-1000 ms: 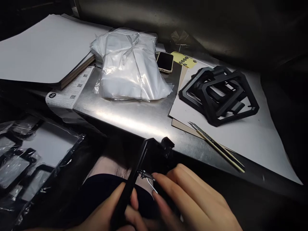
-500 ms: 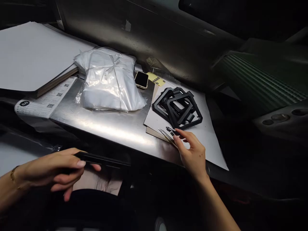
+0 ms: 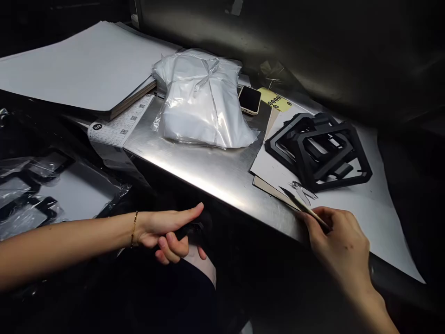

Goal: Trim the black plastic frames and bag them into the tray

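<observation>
My left hand [image 3: 163,232] is closed around a black plastic piece [image 3: 190,232], which is mostly hidden by the fingers, just off the near edge of the steel table. My right hand [image 3: 339,243] grips long, slim black-and-gold tweezers [image 3: 302,206], their tips pointing over a white sheet [image 3: 385,218]. Just beyond those tips lies a small silver metal part [image 3: 301,191]. A stack of black hexagonal plastic frames [image 3: 318,153] stands close by on the sheet.
A stainless steel table [image 3: 208,174] holds a white plastic-wrapped package [image 3: 203,104], a phone [image 3: 249,99], a yellow sticker sheet [image 3: 274,99], a QR-code label [image 3: 120,123] and white-topped boards [image 3: 79,65]. Plastic-bagged black frames [image 3: 28,197] lie at lower left.
My hands have separated from working together on the black piece. The small metal part now lies on the white sheet, my right hand has taken the tweezers, and the view has shifted.
</observation>
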